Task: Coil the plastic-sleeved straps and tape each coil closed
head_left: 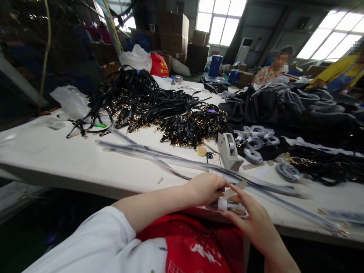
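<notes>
Close to the table's front edge, a coiled strap in clear plastic (239, 208) with a white band (222, 204) round it lies between my hands. My left hand (209, 188) is closed at the coil's left end, its fingertips partly hidden. My right hand (253, 214) grips the coil from the right, thumb at the white band and index finger reaching up to my left fingers. A narrow grey strip (237, 188) shows just behind the fingers. Long straps in clear sleeves (170, 156) stretch across the table beyond my hands.
A tape dispenser (229, 151), a phone (213, 158) and a yellow round item (201, 151) stand past the sleeved straps. Black straps with gold buckles (136, 98) are heaped behind. Wrapped coils (254, 142) and black material (256, 106) lie right. Two people are across the table.
</notes>
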The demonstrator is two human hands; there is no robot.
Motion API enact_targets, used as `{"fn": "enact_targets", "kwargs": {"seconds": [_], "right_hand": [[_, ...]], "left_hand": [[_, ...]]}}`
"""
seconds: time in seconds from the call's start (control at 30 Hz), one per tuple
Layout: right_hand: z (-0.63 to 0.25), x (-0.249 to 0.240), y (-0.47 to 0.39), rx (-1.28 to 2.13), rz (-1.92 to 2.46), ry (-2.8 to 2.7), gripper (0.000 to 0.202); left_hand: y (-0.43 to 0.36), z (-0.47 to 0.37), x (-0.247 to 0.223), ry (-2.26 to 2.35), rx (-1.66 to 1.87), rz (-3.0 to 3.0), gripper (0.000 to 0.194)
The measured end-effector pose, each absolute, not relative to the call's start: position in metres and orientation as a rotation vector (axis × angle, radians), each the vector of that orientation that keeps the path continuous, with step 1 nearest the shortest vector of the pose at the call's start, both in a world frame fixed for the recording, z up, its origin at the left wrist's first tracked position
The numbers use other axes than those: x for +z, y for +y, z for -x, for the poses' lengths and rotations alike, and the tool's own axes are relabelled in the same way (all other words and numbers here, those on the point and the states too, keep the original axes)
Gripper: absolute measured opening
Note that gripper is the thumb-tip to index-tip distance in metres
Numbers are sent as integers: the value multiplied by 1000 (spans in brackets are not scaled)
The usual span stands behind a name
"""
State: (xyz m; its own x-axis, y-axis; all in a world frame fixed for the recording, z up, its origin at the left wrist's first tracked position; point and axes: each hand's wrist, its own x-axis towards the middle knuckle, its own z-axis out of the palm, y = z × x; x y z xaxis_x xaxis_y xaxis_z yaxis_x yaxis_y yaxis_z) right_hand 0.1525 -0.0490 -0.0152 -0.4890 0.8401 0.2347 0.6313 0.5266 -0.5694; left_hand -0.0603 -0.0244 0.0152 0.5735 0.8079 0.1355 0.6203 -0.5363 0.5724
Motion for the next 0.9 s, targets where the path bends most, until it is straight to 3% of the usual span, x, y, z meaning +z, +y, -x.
{"fn": "enact_targets", "kwargs": {"seconds": [0.17, 0.4, 0.63, 0.83, 0.9], "right_hand": [[-146, -20, -50, 530, 1254, -2263, 56], [-149, -16, -54, 461, 1232, -2213, 56], [-151, -16, -56, 455, 1160, -2248, 53], [-149, -18, -55, 480, 1209, -2207, 55], [-146, -17, -55, 530, 1273, -2160, 56]], "left_hand": [[-27, 60, 14, 1270, 594, -2345, 14], [-14, 69, 9, 1167, 1058, -2075, 21], [-12, 70, 0, 1189, 786, -2144, 35], [-21, 62, -9, 1081, 890, -1983, 10], [-25, 58, -9, 1086, 936, -1979, 12]]}}
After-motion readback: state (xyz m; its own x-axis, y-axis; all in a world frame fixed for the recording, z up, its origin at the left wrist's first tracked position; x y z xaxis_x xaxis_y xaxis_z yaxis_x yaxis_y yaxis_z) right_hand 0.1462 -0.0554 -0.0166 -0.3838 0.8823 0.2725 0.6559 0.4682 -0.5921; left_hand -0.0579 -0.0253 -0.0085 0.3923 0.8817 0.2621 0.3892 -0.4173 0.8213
